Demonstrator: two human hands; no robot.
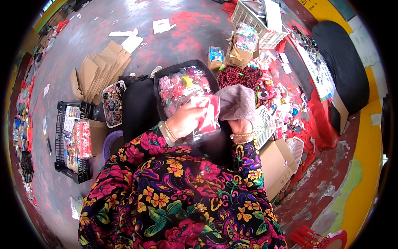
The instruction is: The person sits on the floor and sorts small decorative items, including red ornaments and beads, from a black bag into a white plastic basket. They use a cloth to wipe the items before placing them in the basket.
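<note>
floor (85,41) surrounds a black tray (212,79). at its near edge, left hand (185,120) grips a packet (208,114); grey cloth (238,101) half-hides right hand (241,127), grip unclear.

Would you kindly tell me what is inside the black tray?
Inside the black tray, clear plastic packaging with pink and yellow items shows. The left hand and the red packet it holds cover the near part, so whatever lies there cannot be seen.
</note>
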